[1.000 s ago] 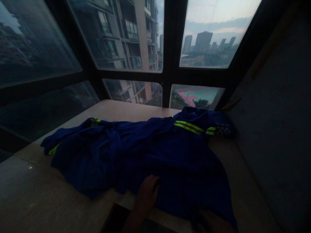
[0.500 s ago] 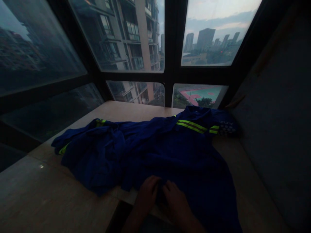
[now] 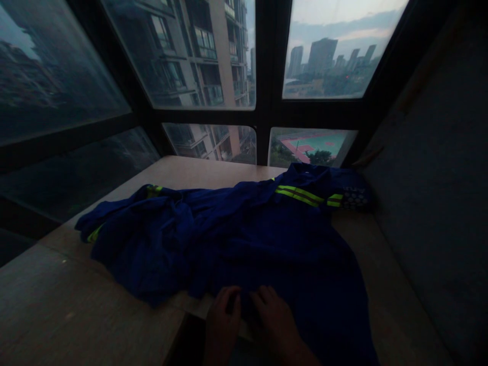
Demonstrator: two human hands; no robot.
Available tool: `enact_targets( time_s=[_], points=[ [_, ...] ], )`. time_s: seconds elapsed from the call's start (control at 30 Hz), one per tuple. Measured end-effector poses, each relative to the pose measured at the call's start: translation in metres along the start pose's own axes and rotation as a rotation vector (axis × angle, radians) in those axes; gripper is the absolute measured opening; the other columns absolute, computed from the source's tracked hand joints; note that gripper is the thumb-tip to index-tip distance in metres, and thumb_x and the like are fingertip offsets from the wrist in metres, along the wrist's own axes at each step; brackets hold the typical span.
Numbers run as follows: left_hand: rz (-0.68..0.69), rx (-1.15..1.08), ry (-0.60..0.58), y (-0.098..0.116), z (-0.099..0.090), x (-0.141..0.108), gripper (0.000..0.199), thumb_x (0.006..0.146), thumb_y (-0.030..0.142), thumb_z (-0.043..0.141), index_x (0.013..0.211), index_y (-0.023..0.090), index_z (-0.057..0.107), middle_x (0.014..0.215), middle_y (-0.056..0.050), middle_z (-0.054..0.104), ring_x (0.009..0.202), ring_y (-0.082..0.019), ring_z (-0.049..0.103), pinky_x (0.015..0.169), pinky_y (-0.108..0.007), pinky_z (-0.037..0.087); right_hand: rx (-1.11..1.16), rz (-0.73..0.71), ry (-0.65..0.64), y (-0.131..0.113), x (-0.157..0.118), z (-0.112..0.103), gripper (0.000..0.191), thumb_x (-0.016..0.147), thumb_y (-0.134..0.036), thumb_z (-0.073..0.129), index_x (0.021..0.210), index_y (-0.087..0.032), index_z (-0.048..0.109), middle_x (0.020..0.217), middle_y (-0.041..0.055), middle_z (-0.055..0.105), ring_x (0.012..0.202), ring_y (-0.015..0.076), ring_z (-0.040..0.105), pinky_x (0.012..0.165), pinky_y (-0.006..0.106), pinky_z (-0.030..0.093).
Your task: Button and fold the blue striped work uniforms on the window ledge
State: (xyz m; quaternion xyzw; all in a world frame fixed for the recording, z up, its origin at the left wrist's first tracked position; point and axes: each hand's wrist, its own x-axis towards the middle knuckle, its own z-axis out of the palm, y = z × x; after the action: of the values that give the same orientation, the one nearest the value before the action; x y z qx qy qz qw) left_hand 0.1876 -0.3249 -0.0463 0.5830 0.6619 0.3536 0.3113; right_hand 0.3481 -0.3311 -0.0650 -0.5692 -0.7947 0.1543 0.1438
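A dark blue work jacket [image 3: 282,244] with yellow-green stripes lies spread out, its collar toward the window and its lower part toward me. At its near edge, my left hand [image 3: 224,312] is closed, with thumb and curled fingers pinching the cloth. Close by on the right, my right hand [image 3: 272,310] has its fingers bent over the same edge, also closed on the jacket. Dim light hides the exact fold between them. Bunched blue cloth [image 3: 148,249] with similar stripes lies to the left, adjoining the jacket.
The garments rest on a pale stone window ledge [image 3: 99,310]. Dark-framed windows [image 3: 263,117] enclose the far and left sides. A grey wall [image 3: 430,213] stands on the right. Beside the collar lies a dark blue item with pale dots [image 3: 354,197].
My left hand has shifted slightly left and down, widening the gap between my hands. The right hand stays nearly in place. The view has moved slightly; the jacket lies much the same.
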Motion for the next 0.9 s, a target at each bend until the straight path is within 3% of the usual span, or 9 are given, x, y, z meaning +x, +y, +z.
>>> enact_targets(
  time_s=[0.13, 0.23, 0.37, 0.5, 0.67, 0.77, 0.9],
  points=[
    [-0.246, -0.205, -0.106, -0.007, 0.0, -0.014, 0.043, 0.081, 0.06, 0.054, 0.091, 0.02, 0.066, 0.084, -0.007, 0.073, 0.068, -0.023, 0.068, 0.063, -0.034, 0.055, 0.028, -0.001, -0.001, 0.004, -0.001, 0.003, 0.044, 0.082, -0.004, 0.056, 0.12, -0.025, 0.062, 0.107, 0.0038, 0.068, 0.095, 0.0213, 0.064, 0.075, 0.029, 0.048],
    [-0.356, -0.307, -0.168, -0.012, 0.002, -0.021, 0.055, 0.073, 0.072, 0.056, 0.088, 0.019, 0.064, 0.077, -0.006, 0.071, 0.06, -0.021, 0.066, 0.052, -0.029, 0.049, 0.107, -0.003, 0.012, 0.01, -0.001, 0.002, 0.038, 0.083, -0.004, 0.055, 0.112, -0.025, 0.065, 0.102, 0.0029, 0.069, 0.092, 0.0189, 0.064, 0.076, 0.027, 0.047],
    [-0.42, -0.343, -0.239, -0.015, 0.007, -0.02, 0.063, 0.069, 0.076, 0.057, 0.091, 0.018, 0.066, 0.078, -0.007, 0.072, 0.068, -0.023, 0.068, 0.057, -0.031, 0.051, 0.249, -0.013, 0.045, 0.016, 0.0, 0.002, 0.022, 0.089, -0.008, 0.053, 0.093, -0.024, 0.068, 0.09, 0.0005, 0.069, 0.083, 0.0158, 0.065, 0.072, 0.024, 0.046],
    [-0.471, -0.376, -0.223, -0.009, 0.015, -0.012, 0.067, 0.063, 0.077, 0.063, 0.093, 0.017, 0.068, 0.095, -0.011, 0.073, 0.085, -0.026, 0.069, 0.072, -0.034, 0.054, 0.427, -0.009, 0.178, 0.017, -0.001, 0.002, 0.022, 0.092, -0.01, 0.049, 0.094, -0.022, 0.067, 0.089, 0.002, 0.069, 0.082, 0.0144, 0.066, 0.074, 0.024, 0.047],
    [-0.425, -0.408, -0.175, 0.009, 0.032, -0.004, 0.067, 0.06, 0.078, 0.065, 0.085, 0.016, 0.066, 0.083, -0.007, 0.069, 0.08, -0.023, 0.065, 0.07, -0.031, 0.052, 0.527, 0.005, 0.273, 0.018, -0.001, -0.003, 0.02, 0.093, -0.014, 0.048, 0.095, -0.021, 0.067, 0.091, 0.0047, 0.07, 0.085, 0.0164, 0.067, 0.076, 0.026, 0.051],
    [-0.303, -0.349, -0.142, 0.017, 0.039, -0.002, 0.061, 0.068, 0.077, 0.06, 0.074, 0.017, 0.063, 0.073, -0.004, 0.064, 0.071, -0.02, 0.059, 0.068, -0.03, 0.05, 0.514, 0.016, 0.271, 0.019, 0.0, -0.004, 0.02, 0.094, -0.015, 0.048, 0.096, -0.021, 0.066, 0.092, 0.0045, 0.07, 0.085, 0.0166, 0.066, 0.077, 0.027, 0.051],
    [-0.255, -0.242, -0.131, 0.019, 0.04, -0.002, 0.057, 0.073, 0.075, 0.054, 0.071, 0.018, 0.063, 0.068, -0.003, 0.061, 0.066, -0.019, 0.056, 0.063, -0.029, 0.046, 0.447, 0.046, 0.288, 0.019, 0.001, 0.0, 0.019, 0.095, -0.015, 0.049, 0.098, -0.023, 0.066, 0.093, 0.0037, 0.068, 0.084, 0.0163, 0.066, 0.076, 0.027, 0.05]
  ],
)
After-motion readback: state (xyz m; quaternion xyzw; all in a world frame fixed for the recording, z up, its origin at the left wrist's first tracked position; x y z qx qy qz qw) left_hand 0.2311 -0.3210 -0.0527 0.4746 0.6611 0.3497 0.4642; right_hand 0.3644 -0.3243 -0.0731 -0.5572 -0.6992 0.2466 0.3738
